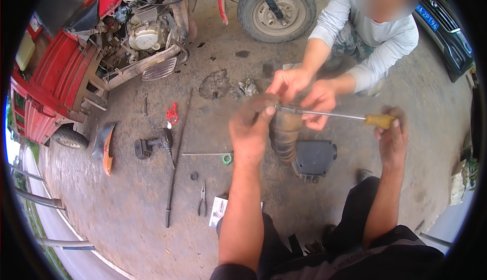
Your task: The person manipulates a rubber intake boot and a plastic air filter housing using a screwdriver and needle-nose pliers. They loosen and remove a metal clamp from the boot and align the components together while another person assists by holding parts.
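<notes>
Gripping yellow-handled screwdriver point(377, 121) in right hand point(393, 135) and apparently pinching upper end of brown ribbed hose point(285, 134) with left hand point(252, 125), centre of frame; best to push straight, turn slowly, avoid slipping toward co-worker's fingers point(317, 121).

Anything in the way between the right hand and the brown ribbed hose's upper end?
Yes: a co-worker's hand, near the brown ribbed hose. Its fingers overlap the shaft of the screwdriver held in the right hand; whether they touch it, I can't tell.
</notes>
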{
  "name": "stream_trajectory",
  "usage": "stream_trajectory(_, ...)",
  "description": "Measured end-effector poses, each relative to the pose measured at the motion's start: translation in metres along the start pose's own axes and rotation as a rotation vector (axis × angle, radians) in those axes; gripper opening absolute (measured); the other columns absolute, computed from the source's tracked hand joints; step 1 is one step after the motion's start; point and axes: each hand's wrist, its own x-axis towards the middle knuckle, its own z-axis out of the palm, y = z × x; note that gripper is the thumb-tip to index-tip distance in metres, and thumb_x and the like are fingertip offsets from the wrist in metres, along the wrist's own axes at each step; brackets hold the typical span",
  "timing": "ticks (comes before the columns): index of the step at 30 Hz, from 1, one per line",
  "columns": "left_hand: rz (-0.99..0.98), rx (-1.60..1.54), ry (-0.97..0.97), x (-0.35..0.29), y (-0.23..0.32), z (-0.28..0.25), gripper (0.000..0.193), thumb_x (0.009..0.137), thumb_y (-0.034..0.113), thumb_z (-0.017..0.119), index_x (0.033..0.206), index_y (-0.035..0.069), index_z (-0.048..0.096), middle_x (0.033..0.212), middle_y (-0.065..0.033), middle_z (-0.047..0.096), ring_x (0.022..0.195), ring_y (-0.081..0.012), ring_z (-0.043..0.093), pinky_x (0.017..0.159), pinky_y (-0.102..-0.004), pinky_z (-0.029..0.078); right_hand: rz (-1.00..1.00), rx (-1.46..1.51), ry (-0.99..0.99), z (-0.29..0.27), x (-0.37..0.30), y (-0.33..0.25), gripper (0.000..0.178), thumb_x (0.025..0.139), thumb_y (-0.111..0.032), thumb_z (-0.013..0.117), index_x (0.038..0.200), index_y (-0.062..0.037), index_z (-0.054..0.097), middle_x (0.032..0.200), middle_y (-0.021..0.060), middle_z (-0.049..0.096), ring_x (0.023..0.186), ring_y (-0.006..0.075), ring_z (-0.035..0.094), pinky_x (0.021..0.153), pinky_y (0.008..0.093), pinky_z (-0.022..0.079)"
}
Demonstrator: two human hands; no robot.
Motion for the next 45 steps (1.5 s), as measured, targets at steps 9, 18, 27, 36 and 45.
stream_trajectory(9, 0.020, 0.130, 0.084, -0.004, -0.002, -0.007, 0.015, 0.095, -0.006, 0.072, 0.109, -0.004, 0.076, 0.117, -0.0100, 0.076, 0.110, -0.0179, 0.068, 0.100, -0.0317, 0.052, -0.113, -0.165, -0.074, -0.006, -0.009, 0.005, 0.048, 0.097, -0.030, 0.082, 0.129, -0.0085, 0.053, 0.138, 0.0172, 0.059, 0.105, 0.0215, 0.066, 0.086, 0.0344, 0.054)
stream_trajectory(18, -0.018, 0.224, 0.176, -0.010, 0.006, 0.004, 0.015, 0.098, 0.000, 0.072, 0.112, -0.004, 0.077, 0.115, -0.0102, 0.077, 0.107, -0.0172, 0.067, 0.098, -0.0312, 0.052, 0.004, -0.179, -0.054, -0.005, -0.016, 0.006, 0.054, 0.105, -0.047, 0.067, 0.133, -0.0035, 0.051, 0.115, 0.0119, 0.059, 0.083, 0.0192, 0.064, 0.069, 0.0323, 0.052)
stream_trajectory(27, 0.007, 0.211, 0.188, -0.012, -0.002, 0.003, 0.018, 0.098, 0.002, 0.073, 0.114, -0.004, 0.077, 0.115, -0.0110, 0.077, 0.107, -0.0187, 0.068, 0.099, -0.0328, 0.052, -0.105, -0.067, -0.099, 0.000, -0.012, 0.003, 0.043, 0.097, -0.026, 0.080, 0.126, -0.0092, 0.054, 0.126, 0.0127, 0.055, 0.112, 0.0236, 0.060, 0.085, 0.0378, 0.053)
stream_trajectory(36, -0.075, 0.133, 0.319, -0.015, 0.000, 0.015, 0.017, 0.099, 0.002, 0.071, 0.113, -0.003, 0.078, 0.116, -0.0111, 0.076, 0.108, -0.0190, 0.068, 0.099, -0.0331, 0.052, -0.078, -0.260, -0.156, -0.011, -0.016, 0.009, 0.039, 0.102, -0.035, 0.074, 0.121, -0.0038, 0.059, 0.120, 0.0102, 0.059, 0.096, 0.0199, 0.064, 0.080, 0.0339, 0.053)
stream_trajectory(45, 0.013, 0.082, 0.093, -0.012, 0.001, -0.002, 0.013, 0.097, 0.000, 0.073, 0.109, -0.005, 0.077, 0.117, -0.0112, 0.076, 0.109, -0.0184, 0.068, 0.100, -0.0326, 0.052, 0.028, -0.309, 0.154, 0.011, -0.013, 0.002, 0.035, 0.115, -0.039, 0.053, 0.118, -0.0047, 0.059, 0.092, 0.0033, 0.057, 0.062, 0.0069, 0.046, 0.054, 0.0238, 0.037)
